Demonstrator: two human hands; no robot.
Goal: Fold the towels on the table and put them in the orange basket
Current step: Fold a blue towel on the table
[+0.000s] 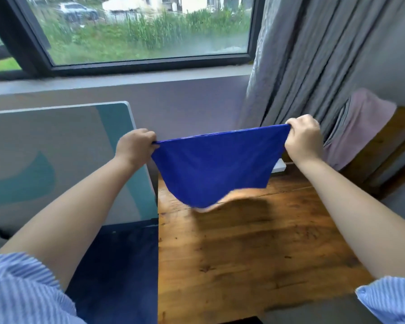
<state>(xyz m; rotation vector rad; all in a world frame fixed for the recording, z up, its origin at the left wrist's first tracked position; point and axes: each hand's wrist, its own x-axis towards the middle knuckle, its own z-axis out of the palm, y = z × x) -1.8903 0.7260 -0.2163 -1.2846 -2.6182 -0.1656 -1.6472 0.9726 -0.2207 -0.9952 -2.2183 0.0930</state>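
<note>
A dark blue towel (216, 167) hangs in the air above the wooden table (243, 249), stretched flat between both hands. My left hand (135, 146) pinches its upper left corner. My right hand (303, 136) pinches its upper right corner, a little higher. The towel's lower edge sags to a point just above the tabletop and looks blurred. No orange basket is in view.
A grey and teal panel (56, 160) stands left of the table, with a dark blue surface (117, 265) below it. Grey curtains (313, 66) hang at the right. A pink cloth (360, 127) is draped over a wooden frame behind them. A white object (279, 167) lies at the table's far edge.
</note>
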